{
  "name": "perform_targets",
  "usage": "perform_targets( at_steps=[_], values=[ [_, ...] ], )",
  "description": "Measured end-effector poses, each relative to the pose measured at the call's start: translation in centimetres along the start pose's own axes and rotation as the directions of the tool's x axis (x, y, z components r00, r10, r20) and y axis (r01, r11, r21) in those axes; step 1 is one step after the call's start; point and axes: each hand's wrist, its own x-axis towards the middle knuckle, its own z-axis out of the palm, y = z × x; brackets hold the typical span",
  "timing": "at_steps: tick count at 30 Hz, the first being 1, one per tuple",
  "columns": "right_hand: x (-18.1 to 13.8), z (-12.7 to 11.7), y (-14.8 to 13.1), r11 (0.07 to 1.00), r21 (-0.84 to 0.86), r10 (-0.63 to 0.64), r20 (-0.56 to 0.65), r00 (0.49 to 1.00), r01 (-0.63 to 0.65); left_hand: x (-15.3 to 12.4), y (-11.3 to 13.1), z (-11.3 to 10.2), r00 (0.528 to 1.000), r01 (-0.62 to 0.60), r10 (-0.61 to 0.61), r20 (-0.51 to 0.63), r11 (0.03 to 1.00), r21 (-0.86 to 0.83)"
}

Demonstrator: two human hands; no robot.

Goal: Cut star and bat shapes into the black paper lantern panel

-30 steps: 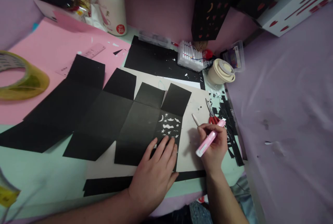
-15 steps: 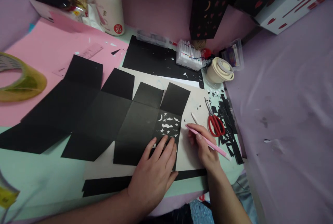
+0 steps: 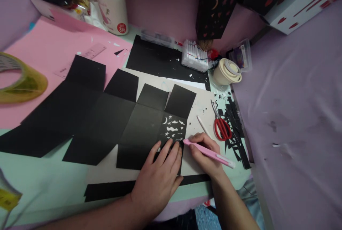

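A large sheet of black card (image 3: 114, 116), creased and with flaps, lies flat across the table. White moon, star and cloud-shaped cut-outs (image 3: 172, 129) show in its right-hand panel. My left hand (image 3: 160, 176) rests on that panel just below the cut-outs, fingers spread and pressing on the card. In my right hand (image 3: 207, 151) is a slim pink pen-style craft knife (image 3: 210, 153), gripped between thumb and fingers. Its tip is at the card's right edge, by the lowest cut-outs; whether it touches is hard to see. A white pen-like stick (image 3: 203, 124) lies just beyond my right hand.
Red-handled scissors (image 3: 222, 128) and black paper scraps (image 3: 236, 130) lie on the right. Behind stand a marker box (image 3: 195, 57), a beige lidded cup (image 3: 227, 72) and a white bottle (image 3: 110, 5). A tape roll (image 3: 34, 83) is at left. Black decorated boxes (image 3: 216, 12) hang above.
My right hand has moved the pink craft knife left and slightly down, bringing its tip to the card's edge. My left hand stays in place on the card.
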Motion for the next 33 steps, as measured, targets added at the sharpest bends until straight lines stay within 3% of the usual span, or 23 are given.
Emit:
perform_targets(
  at_steps=[26,33],
  values=[
    [0.20,0.10,0.02,0.997,-0.022,0.081,0.048,0.996,-0.080,0.01,0.02,0.10,1.000,-0.004,0.004,-0.002,1.000,0.004],
    [0.40,0.10,0.13,0.999,-0.038,0.033,-0.025,0.999,-0.034,-0.06,0.04,0.10,1.000,-0.003,0.003,0.002,1.000,-0.001]
  ],
)
